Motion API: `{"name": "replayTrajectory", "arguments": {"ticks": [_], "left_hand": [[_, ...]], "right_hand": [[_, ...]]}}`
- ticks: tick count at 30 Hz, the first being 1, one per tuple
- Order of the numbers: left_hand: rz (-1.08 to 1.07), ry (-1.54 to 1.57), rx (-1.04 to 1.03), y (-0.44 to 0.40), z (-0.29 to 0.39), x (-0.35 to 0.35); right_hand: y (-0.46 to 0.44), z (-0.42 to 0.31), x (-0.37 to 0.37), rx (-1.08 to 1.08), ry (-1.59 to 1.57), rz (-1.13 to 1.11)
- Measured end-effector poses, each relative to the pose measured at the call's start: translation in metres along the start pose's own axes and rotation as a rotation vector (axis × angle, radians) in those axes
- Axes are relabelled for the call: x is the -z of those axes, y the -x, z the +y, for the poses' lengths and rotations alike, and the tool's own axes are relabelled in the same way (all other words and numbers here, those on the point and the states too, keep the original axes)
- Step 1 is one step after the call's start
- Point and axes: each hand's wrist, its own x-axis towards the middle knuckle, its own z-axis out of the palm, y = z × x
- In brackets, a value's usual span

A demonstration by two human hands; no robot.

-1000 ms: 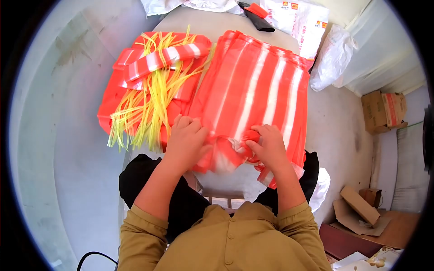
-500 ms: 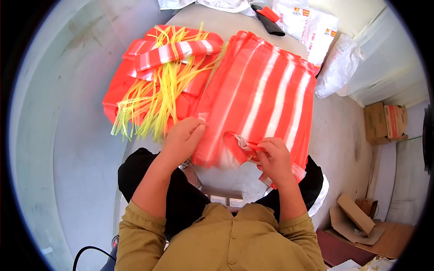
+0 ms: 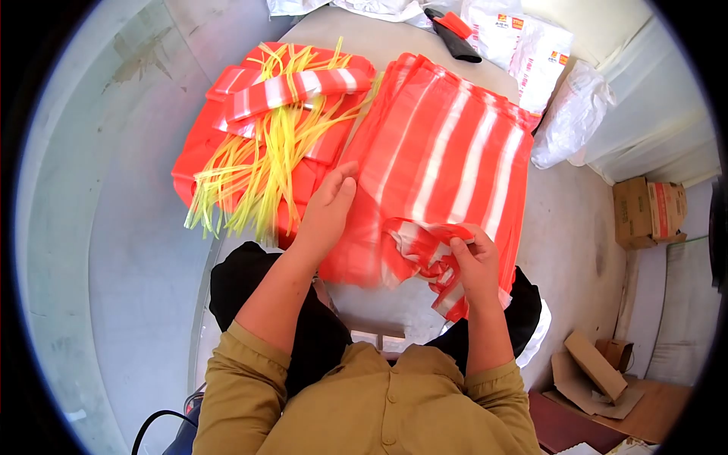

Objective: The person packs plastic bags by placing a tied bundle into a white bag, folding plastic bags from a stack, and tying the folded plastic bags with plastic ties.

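A stack of red-and-white striped plastic bags (image 3: 447,152) lies on the table in front of me. My right hand (image 3: 478,262) pinches the crumpled near edge of the top striped plastic, which is lifted and bunched beside the fingers. At the stack's left edge is my left hand (image 3: 332,201), fingers extended and nothing visibly held. Left of it, yellow plastic strips (image 3: 280,152) lie over a red plastic pile (image 3: 197,163), with a folded striped bundle (image 3: 292,87) across their upper part.
White printed sacks (image 3: 535,57) and a black-and-red item (image 3: 455,38) are at the table's far edge. A white plastic bag (image 3: 572,114) hangs at the right. Cardboard boxes (image 3: 644,212) stand by the wall, with opened cardboard (image 3: 591,375) lower right.
My left hand has moved up and right along the stack's left edge, off its near corner. My right hand has moved right, drawing the bunched plastic edge with it. The view has shifted slightly.
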Motion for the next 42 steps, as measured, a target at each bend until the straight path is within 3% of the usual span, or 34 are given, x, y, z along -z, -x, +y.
{"name": "replayTrajectory", "arguments": {"ticks": [10, 18, 24, 27, 32, 37, 42], "left_hand": [[0.045, 0.195, 0.116, -0.002, 0.006, -0.008], [0.01, -0.011, 0.205, 0.01, 0.013, -0.006], [-0.164, 0.003, 0.229, 0.045, 0.028, 0.008], [-0.225, -0.07, 0.257, 0.059, 0.034, 0.02], [-0.216, -0.111, 0.24, 0.065, 0.032, 0.029], [-0.142, -0.383, -0.039, 0.044, 0.036, -0.003], [-0.207, -0.795, -0.115, 0.017, 0.056, -0.058]], "right_hand": [[-0.003, 0.002, 0.001, -0.024, -0.108, 0.025], [-0.004, 0.004, 0.0, -0.027, -0.113, 0.061], [0.004, 0.016, 0.007, 0.004, -0.018, -0.003], [0.013, 0.016, 0.006, 0.283, 0.401, -0.07], [0.018, 0.018, 0.005, 0.743, 0.76, -0.125], [0.019, 0.02, 0.004, 0.833, 0.827, -0.106], [0.02, 0.025, 0.001, 0.839, 0.891, -0.127]]}}
